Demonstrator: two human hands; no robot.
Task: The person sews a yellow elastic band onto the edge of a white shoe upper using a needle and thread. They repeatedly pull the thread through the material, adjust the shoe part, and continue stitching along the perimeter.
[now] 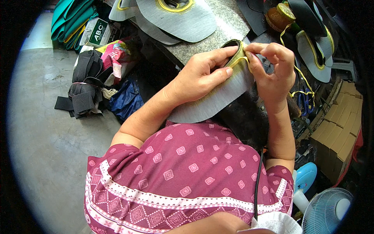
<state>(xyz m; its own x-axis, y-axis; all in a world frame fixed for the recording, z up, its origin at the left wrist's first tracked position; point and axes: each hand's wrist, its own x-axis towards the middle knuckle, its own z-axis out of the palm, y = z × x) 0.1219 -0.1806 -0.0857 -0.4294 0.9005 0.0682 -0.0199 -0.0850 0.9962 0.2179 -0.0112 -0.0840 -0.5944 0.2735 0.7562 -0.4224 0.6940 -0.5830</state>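
Note:
A grey flat piece of sheet material (pixel 210 104), with a ring-like opening edged in yellow, is held up in front of me. My left hand (pixel 198 76) is closed on it, fingers in the opening and thumb pressed on the outer face. At the opening's right end my right hand (pixel 274 72) pinches with thumb and index finger, its other fingers curled loosely. A narrow yellow strip (pixel 237 61) runs along the opening's edge to that pinch. More of the thin yellow strip hangs in loops to the right of my right hand.
Similar grey pieces (pixel 187 21) lie on the speckled stone tabletop (pixel 230 19); others (pixel 307 50) sit at right. Near them are a brown round jar (pixel 279 18), blue-handled scissors (pixel 306 103), cardboard (pixel 337 121) and a fan (pixel 327 212). Dark fabric bundles (pixel 85 84) lie on the left floor.

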